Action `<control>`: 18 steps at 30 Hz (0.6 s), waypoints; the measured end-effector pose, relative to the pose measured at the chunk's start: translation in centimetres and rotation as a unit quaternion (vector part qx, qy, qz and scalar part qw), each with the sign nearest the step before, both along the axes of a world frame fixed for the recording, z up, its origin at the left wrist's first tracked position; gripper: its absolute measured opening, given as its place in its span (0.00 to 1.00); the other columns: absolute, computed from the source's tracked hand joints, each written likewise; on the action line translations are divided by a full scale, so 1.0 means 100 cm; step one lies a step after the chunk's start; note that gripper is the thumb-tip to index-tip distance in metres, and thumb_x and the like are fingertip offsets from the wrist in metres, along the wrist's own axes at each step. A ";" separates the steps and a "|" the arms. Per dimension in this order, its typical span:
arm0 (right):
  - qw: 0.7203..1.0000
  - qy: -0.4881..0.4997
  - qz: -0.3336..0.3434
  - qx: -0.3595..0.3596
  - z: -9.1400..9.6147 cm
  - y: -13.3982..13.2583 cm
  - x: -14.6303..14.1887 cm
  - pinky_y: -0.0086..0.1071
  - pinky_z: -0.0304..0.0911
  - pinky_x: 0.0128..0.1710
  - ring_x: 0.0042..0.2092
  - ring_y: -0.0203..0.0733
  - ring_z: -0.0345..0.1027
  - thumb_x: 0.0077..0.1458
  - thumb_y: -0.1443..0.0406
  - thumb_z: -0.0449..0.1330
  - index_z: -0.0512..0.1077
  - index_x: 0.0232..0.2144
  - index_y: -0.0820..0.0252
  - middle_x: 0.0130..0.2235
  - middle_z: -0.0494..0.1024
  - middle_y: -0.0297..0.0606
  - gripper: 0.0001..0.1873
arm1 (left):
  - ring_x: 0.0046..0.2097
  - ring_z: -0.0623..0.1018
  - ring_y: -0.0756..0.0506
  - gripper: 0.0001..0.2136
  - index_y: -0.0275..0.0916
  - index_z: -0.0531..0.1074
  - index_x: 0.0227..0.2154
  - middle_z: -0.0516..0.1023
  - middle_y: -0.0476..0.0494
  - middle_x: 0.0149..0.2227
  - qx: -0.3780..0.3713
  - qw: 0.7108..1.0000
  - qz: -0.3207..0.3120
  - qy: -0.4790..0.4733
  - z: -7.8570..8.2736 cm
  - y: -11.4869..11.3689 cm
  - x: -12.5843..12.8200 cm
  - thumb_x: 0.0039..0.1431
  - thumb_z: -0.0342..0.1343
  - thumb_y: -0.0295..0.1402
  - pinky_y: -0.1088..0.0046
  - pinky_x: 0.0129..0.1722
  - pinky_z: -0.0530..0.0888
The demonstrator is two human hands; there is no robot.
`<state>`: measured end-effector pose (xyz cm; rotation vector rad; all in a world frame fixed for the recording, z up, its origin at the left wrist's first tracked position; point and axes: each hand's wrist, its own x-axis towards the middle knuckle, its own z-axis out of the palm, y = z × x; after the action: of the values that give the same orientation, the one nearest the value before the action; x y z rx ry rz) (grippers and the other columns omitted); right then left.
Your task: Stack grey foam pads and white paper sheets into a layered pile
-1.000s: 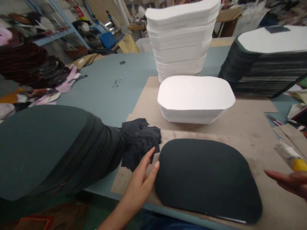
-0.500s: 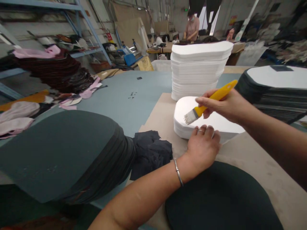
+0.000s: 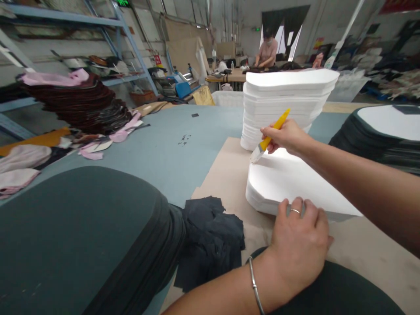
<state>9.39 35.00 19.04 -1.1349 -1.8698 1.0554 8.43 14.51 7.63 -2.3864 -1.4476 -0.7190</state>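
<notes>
Held in my right hand (image 3: pixel 290 135) is a flat paintbrush (image 3: pixel 277 120) with a yellow handle, slanting down to the left. Its pale bristles touch the far left edge of a low stack of white shaped sheets (image 3: pixel 295 179). My left hand (image 3: pixel 300 236), wearing a ring and a bracelet, lies with bent, slightly parted fingers on the near edge of that stack. Under the left wrist is a dark rounded piece (image 3: pixel 344 288), partly covered by the arm. A taller white stack (image 3: pixel 282 94) stands right behind the low one.
A large dark green-grey stack (image 3: pixel 78 218) fills the near left, with black scraps (image 3: pixel 210 236) beside it. Brown board (image 3: pixel 223 162) covers part of the blue table (image 3: pixel 157 144). Another dark stack (image 3: pixel 377 135) stands at right. A person (image 3: pixel 267 52) works at a far table.
The brush has moved from over the top sheet to its far left edge and tilted steeper. My left hand stays at the stack's near edge. The view has shifted, so things appear lower.
</notes>
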 end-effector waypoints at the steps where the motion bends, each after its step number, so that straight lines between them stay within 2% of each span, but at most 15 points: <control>1: 1.000 -0.001 -0.010 0.009 0.003 0.009 0.001 0.28 0.70 0.19 0.18 0.34 0.66 0.62 0.65 0.62 0.71 0.26 0.62 0.18 0.72 0.34 0.12 | 0.59 0.72 0.36 0.19 0.33 0.72 0.57 0.74 0.35 0.57 0.001 1.000 0.000 -0.001 0.000 0.000 -0.001 0.73 0.49 0.40 0.54 0.59 0.69; 5: 0.999 -0.010 -0.003 0.041 0.022 0.032 0.014 0.27 0.69 0.21 0.20 0.33 0.67 0.58 0.67 0.68 0.71 0.27 0.61 0.21 0.74 0.34 0.11 | 0.61 0.71 0.36 0.23 0.37 0.66 0.65 0.73 0.37 0.59 0.005 1.000 0.010 -0.006 -0.001 -0.001 -0.002 0.74 0.49 0.42 0.54 0.59 0.69; 9: 0.986 -0.076 0.146 0.033 0.036 0.039 0.035 0.26 0.72 0.29 0.29 0.33 0.72 0.52 0.68 0.72 0.79 0.30 0.61 0.31 0.80 0.37 0.05 | 0.60 0.72 0.37 0.21 0.36 0.70 0.61 0.74 0.37 0.59 0.009 1.000 0.010 -0.003 0.000 0.001 -0.002 0.74 0.47 0.41 0.54 0.58 0.70; 11: 0.977 -0.114 0.181 0.014 0.036 0.045 0.048 0.25 0.72 0.31 0.32 0.34 0.73 0.50 0.68 0.73 0.81 0.31 0.60 0.33 0.81 0.38 0.05 | 0.59 0.73 0.37 0.20 0.36 0.72 0.59 0.75 0.38 0.58 0.010 1.000 0.011 -0.004 0.000 0.003 0.000 0.74 0.47 0.42 0.53 0.57 0.71; 15: 0.979 -0.155 0.131 -0.017 0.032 0.063 0.086 0.28 0.73 0.32 0.32 0.37 0.74 0.47 0.64 0.74 0.82 0.32 0.59 0.34 0.82 0.39 0.09 | 0.59 0.73 0.37 0.20 0.37 0.72 0.58 0.75 0.39 0.58 0.001 1.000 0.012 -0.008 0.000 0.005 0.001 0.71 0.54 0.44 0.53 0.57 0.72; 18: 0.981 -0.174 0.081 -0.028 0.032 0.066 0.124 0.29 0.74 0.33 0.32 0.37 0.74 0.49 0.64 0.72 0.81 0.34 0.62 0.35 0.83 0.40 0.10 | 0.58 0.74 0.37 0.20 0.38 0.73 0.58 0.76 0.40 0.57 -0.006 1.000 0.007 -0.012 0.000 0.006 0.000 0.70 0.57 0.44 0.53 0.56 0.72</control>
<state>21.80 41.61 22.23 -1.2822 -2.2516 1.0547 8.48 15.08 7.67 -2.3810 -1.4810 -0.7414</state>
